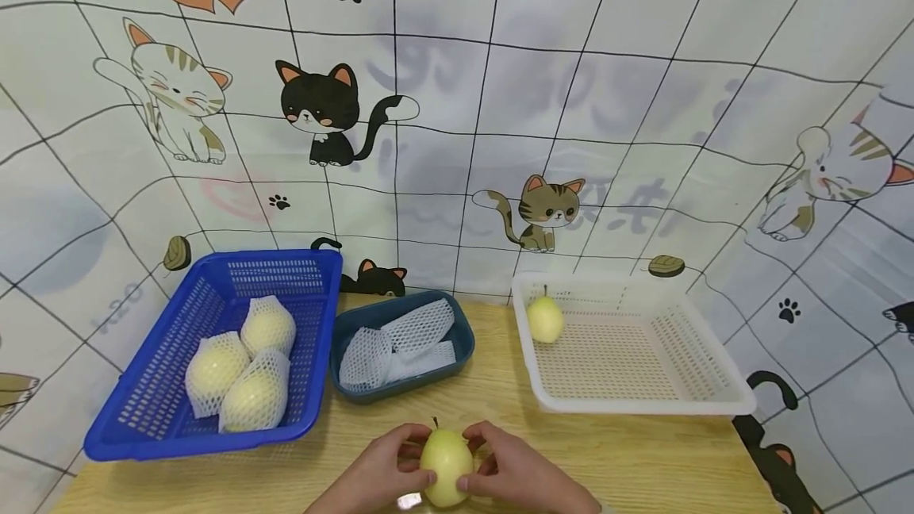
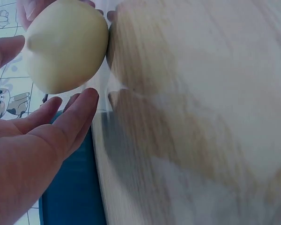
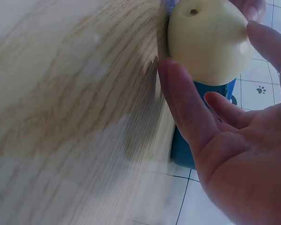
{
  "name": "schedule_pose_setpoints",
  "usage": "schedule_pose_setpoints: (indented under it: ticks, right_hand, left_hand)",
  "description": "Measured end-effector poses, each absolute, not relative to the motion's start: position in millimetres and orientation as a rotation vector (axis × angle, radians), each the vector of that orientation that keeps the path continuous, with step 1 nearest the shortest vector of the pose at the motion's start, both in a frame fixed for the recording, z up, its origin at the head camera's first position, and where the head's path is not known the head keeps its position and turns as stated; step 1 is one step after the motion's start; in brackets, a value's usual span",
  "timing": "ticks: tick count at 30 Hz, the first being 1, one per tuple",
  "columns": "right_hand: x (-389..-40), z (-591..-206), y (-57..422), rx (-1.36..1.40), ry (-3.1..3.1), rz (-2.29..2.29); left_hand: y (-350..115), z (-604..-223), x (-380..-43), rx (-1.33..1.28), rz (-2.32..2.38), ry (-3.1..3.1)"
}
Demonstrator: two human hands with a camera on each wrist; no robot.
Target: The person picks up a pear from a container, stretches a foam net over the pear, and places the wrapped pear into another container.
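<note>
A bare yellow-green pear (image 1: 447,468) with a dark stem stands upright low in the head view, close over the wooden table. My left hand (image 1: 393,466) and right hand (image 1: 516,470) hold it from both sides, thumbs on the near face and fingers curved round its sides. In the left wrist view, the left thumb (image 2: 5,52) meets the pear (image 2: 68,47) and the fingers lie below it. The right wrist view has the right thumb (image 3: 269,44) on the pear (image 3: 206,42), whose base pit shows.
A blue basket (image 1: 207,447) at left holds several pears in white foam nets (image 1: 255,391). In the middle, a dark teal tray (image 1: 467,331) contains removed foam nets (image 1: 421,327). At right, a white basket (image 1: 643,405) holds one bare pear (image 1: 546,320). A cat-print sheet (image 1: 443,101) rises behind.
</note>
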State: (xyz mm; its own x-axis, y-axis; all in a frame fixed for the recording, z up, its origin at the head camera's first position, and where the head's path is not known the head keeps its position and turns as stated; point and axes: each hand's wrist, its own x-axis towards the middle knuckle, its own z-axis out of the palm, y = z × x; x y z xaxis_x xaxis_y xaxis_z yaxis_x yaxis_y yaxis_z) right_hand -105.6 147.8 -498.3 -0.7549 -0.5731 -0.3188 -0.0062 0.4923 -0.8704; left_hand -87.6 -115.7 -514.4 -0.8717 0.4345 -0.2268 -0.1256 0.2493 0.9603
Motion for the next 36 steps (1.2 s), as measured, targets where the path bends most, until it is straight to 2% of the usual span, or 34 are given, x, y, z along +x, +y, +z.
schedule_pose_setpoints:
  ticks: [7, 13, 21, 29, 36]
  right_hand:
    - [-103, -493, 150, -0.482, 2.146, -1.270]
    - [-108, -478, 163, -0.580, 2.295, -1.164]
    - [-111, -473, 171, -0.675, 2.361, -1.180]
    - [-108, -479, 173, -0.694, 2.401, -1.212]
    - [-108, -480, 174, -0.699, 2.427, -1.205]
  left_hand:
    - [-121, -510, -86, 0.272, 1.643, 2.206]
    - [-118, -503, -86, 0.409, 1.593, 2.816]
    - [-118, -470, -119, 0.633, 1.176, 3.411]
    - [-127, -458, -157, 0.434, 0.711, 3.392]
    - [-133, -459, -176, 0.217, 0.601, 3.181]
